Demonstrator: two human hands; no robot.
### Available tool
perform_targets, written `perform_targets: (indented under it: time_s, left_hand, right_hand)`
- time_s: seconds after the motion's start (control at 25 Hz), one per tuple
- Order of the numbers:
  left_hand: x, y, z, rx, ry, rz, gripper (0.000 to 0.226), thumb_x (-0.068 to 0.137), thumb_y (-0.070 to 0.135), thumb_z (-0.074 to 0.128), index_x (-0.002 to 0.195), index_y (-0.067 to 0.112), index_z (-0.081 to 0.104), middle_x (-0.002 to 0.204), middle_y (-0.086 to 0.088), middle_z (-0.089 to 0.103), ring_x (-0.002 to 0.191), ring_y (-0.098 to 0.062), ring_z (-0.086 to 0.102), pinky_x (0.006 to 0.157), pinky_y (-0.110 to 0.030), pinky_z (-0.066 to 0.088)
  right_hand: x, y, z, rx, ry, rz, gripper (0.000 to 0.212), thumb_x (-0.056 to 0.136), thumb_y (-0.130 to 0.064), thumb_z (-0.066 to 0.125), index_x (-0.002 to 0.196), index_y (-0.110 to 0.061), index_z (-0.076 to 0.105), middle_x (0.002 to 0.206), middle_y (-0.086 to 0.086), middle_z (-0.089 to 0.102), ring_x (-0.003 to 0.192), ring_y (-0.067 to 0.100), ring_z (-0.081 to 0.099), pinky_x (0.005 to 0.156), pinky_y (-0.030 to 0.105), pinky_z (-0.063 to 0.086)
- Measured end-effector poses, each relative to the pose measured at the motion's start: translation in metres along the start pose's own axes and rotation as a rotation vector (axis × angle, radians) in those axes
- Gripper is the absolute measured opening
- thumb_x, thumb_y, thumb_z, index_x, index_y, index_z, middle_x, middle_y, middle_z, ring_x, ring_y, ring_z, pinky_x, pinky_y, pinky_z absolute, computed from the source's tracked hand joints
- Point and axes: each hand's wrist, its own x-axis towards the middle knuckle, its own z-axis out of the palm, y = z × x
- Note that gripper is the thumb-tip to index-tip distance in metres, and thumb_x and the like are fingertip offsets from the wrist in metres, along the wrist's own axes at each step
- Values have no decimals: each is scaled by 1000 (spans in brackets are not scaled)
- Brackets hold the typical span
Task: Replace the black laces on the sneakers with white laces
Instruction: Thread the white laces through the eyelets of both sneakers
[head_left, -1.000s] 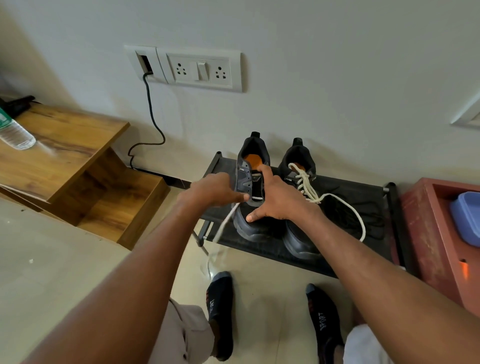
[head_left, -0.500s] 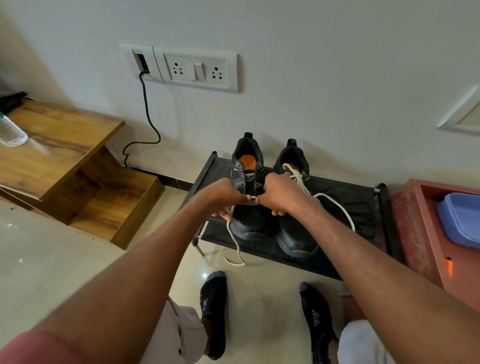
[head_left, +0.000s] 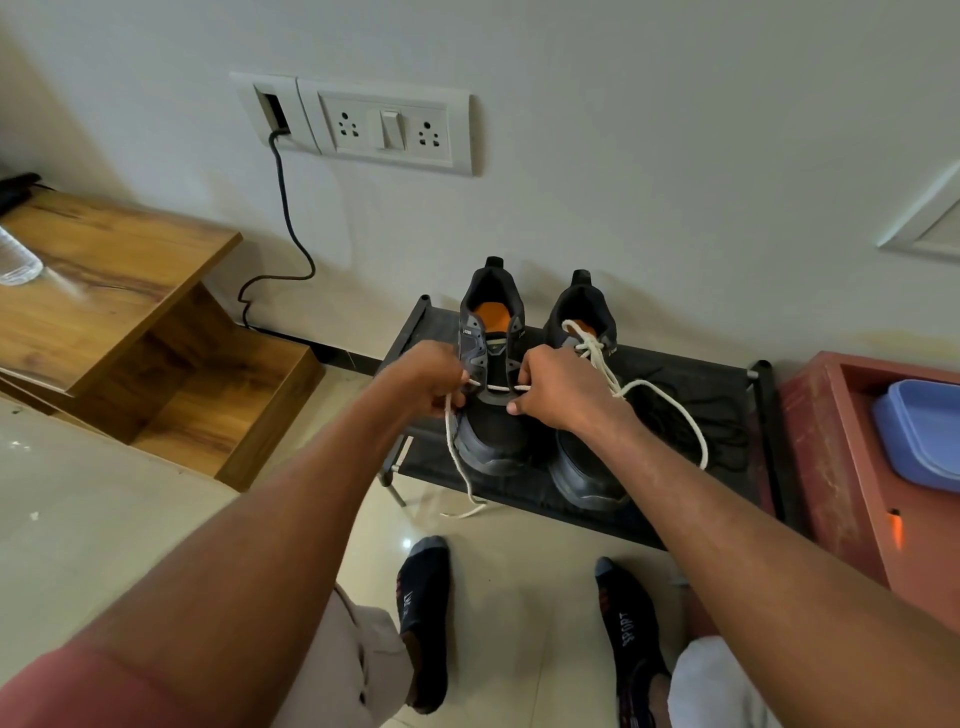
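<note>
Pinching a white lace (head_left: 497, 387) at either side of the left sneaker (head_left: 491, 374), the left hand (head_left: 434, 382) and right hand (head_left: 558, 392) are seen with fingers curled tight. The lace is stretched across the lowest eyelets, its loose end trailing off the black shoe rack (head_left: 691, 395). Beside that sneaker, the right sneaker (head_left: 584, 415) is already laced white and partly hidden by the right hand.

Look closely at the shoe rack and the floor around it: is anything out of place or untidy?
Yes. A white lace trails from the left hand off the rack toward the floor. The right shoe's lace sprawls loose across the rack, untied. Black laces lie in a heap beside it.
</note>
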Motion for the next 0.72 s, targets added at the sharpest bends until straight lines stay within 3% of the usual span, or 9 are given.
perform_targets:
  time_s: [0.08, 0.16, 0.28, 0.36, 0.44, 0.6, 0.72]
  left_hand:
    - [-7, -2, -10, -159, -70, -101, 15, 109, 13, 48, 109, 5, 60, 97, -16, 70, 91, -26, 67, 99, -46, 57]
    - [-14, 0, -16, -91, -98, -120, 24, 111, 24, 47, 105, 5, 61, 95, -15, 74, 88, -27, 71, 102, -50, 54]
    - [-26, 14, -22, 155, -80, 5, 36, 108, 37, 52, 93, 6, 63, 79, -9, 71, 63, -17, 67, 78, -37, 56]
    - [-37, 31, -27, 102, -22, 142, 32, 106, 34, 57, 94, 5, 63, 72, -6, 67, 53, -13, 62, 62, -28, 53]
    - [-53, 49, -32, -90, 6, 268, 26, 106, 27, 59, 99, 3, 64, 72, -7, 65, 55, -15, 63, 64, -30, 53]
    - [-93, 75, -49, -441, 74, 562, 16, 104, 17, 61, 111, 3, 64, 80, -10, 67, 65, -20, 65, 63, -31, 57]
    - [-115, 86, -70, -600, 93, 705, 22, 103, 20, 64, 116, 3, 67, 88, -8, 71, 77, -22, 69, 75, -34, 58]
  right_hand:
    - [1, 0, 1, 3, 0, 15, 39, 85, -40, 85, 108, -15, 65, 97, 6, 67, 91, 27, 67, 85, 45, 59]
    - [1, -1, -2, 11, -35, 40, 37, 86, -41, 84, 100, -12, 66, 89, 6, 70, 80, 25, 71, 79, 43, 61]
    - [-2, -6, -15, 122, -185, 151, 30, 97, -39, 73, 86, -11, 68, 67, 1, 70, 47, 13, 61, 50, 26, 51]
    - [-7, -12, -32, 339, -336, 242, 32, 103, -37, 64, 89, -9, 71, 64, 0, 68, 46, 12, 58, 45, 23, 43]
    - [-11, -16, -54, 619, -372, 240, 33, 106, -36, 61, 99, -7, 74, 68, 2, 71, 51, 13, 63, 47, 22, 45]
    - [-25, -26, -99, 1076, -99, 52, 35, 106, -33, 60, 110, -2, 75, 73, 5, 73, 59, 16, 66, 49, 23, 46]
    - [-40, -35, -125, 1128, 99, -108, 32, 107, -32, 59, 108, -5, 76, 76, 6, 74, 63, 19, 66, 51, 25, 48]
